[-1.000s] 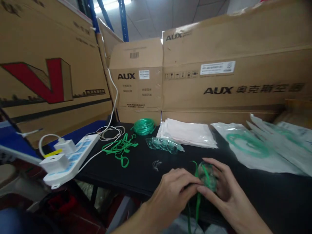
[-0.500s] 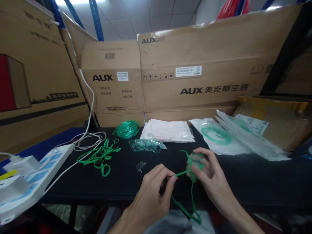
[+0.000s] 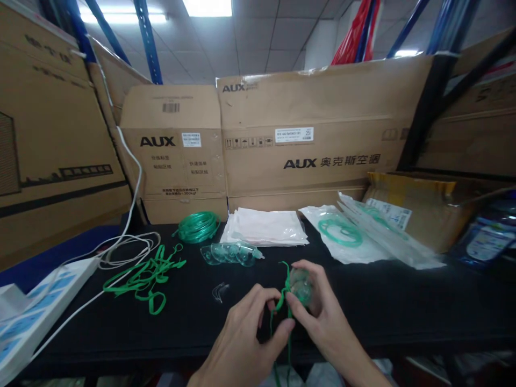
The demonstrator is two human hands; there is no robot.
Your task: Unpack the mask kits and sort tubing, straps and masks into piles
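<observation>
My right hand (image 3: 320,317) cups a clear green-tinted mask (image 3: 301,284) just above the near edge of the black table (image 3: 403,306). My left hand (image 3: 250,333) pinches a green elastic strap (image 3: 282,301) that runs from the mask and hangs down between both hands. Thumb and forefinger of each hand meet at the strap beside the mask. Farther back on the table lie a row of stacked clear masks (image 3: 231,252), a loose pile of green straps (image 3: 147,274) and a coil of green tubing (image 3: 197,227).
A stack of clear bags (image 3: 264,227) and sealed packs with green tubing (image 3: 363,231) lie at the back of the table. A white power strip (image 3: 36,317) with white cables (image 3: 121,247) sits at the left. Large AUX cardboard boxes (image 3: 314,129) wall off the back.
My hands have closed together again, the left one pinching the strap right next to the mask. The view has swung to the right and tilted up.
</observation>
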